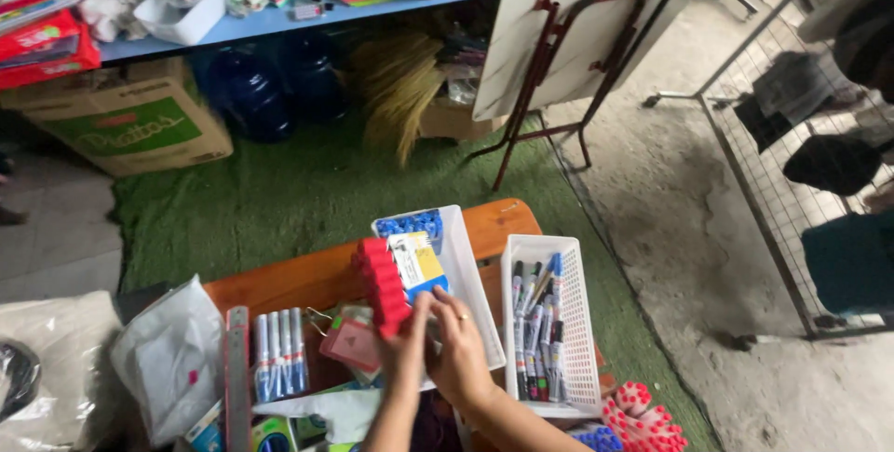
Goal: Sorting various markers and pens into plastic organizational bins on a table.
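Left hand (402,348) is gripping a red block of stacked pieces (383,284) over the white tray (470,270) (blue items at its far end); right hand (458,345) is clasping alongside, beside a marker basket (582,322).

The left hand (402,348) and right hand (458,351) overlap, hiding their fingertips and the lower end of the red pack (383,283) they grip. Both forearms are cut off by the bottom edge. The white tray (466,266) is partly covered by the hands, and its contents at the near end cannot be determined.
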